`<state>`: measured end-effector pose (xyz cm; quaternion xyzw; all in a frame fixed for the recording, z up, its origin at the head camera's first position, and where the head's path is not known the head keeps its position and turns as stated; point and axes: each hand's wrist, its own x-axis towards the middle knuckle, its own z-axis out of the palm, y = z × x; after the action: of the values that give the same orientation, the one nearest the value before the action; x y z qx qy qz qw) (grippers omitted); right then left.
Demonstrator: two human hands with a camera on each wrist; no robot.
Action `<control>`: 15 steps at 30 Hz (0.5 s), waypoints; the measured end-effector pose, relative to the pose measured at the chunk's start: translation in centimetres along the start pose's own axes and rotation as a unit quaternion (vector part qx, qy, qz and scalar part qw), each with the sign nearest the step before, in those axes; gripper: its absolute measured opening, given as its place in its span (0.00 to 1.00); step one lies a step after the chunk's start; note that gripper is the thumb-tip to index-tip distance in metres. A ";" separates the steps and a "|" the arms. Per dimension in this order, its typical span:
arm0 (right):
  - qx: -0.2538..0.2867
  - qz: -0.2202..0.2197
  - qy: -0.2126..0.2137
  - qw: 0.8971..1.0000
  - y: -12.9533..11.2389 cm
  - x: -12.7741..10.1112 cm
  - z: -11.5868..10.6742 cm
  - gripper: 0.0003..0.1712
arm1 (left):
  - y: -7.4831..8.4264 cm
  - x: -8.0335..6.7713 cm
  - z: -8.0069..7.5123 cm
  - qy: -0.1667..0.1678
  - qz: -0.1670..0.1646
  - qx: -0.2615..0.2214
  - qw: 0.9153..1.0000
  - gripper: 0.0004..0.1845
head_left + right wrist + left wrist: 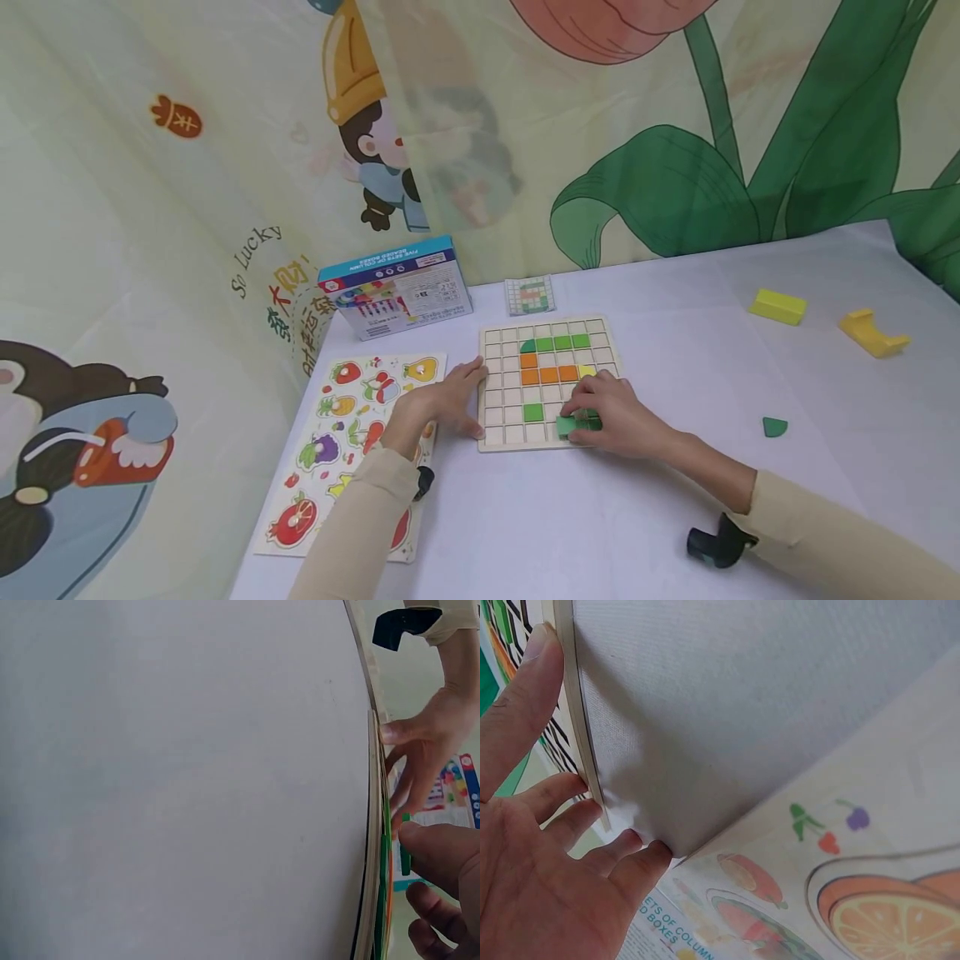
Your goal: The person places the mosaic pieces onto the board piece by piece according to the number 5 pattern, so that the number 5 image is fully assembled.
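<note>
A square wooden grid board (491, 442) lies on the table. Green, orange and yellow tiles sit in some of its cells, with a lone green tile (533, 412) in a lower row. My left hand (444, 402) rests along the board's left edge; the left wrist view shows its thumb and fingertips touching the rim. Above the lower right of the board, my right hand (618, 417) pinches a green tile (406, 851), seen edge-on in the right wrist view. More green pieces (591, 423) lie under its fingers, partly hidden.
A fruit picture board (307, 479) lies to the left, beneath my left forearm. Behind stand a blue-and-white box (405, 292) and a small pattern card (529, 296). Toward the right lie a green quarter-round piece (775, 427), a yellow block (778, 307) and a yellow arch-shaped block (873, 333).
</note>
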<state>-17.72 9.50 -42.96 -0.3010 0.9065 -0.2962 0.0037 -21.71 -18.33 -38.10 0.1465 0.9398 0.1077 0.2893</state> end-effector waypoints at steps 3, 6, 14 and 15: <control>0.000 -0.006 -0.002 1.000 -0.4 0.5 0.8 0.11 | 0.0 0.0 0.0 0.002 0.000 -0.002 1.000 0.52; -0.009 -0.009 -0.002 1.000 -0.6 0.8 1.2 0.11 | -0.1 0.0 0.1 0.004 0.001 -0.002 1.000 0.52; -0.017 0.006 -0.010 1.000 -1.0 1.0 1.4 0.11 | -0.2 0.0 0.1 0.006 0.003 -0.005 1.000 0.52; -0.016 0.007 -0.011 1.000 -1.0 1.0 1.4 0.11 | -0.2 0.0 0.1 0.006 0.003 -0.006 1.000 0.52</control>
<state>-17.71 7.58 -43.40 -0.2982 0.9130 -0.2782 0.0112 -21.69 -18.46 -38.23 0.1472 0.9404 0.1151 0.2843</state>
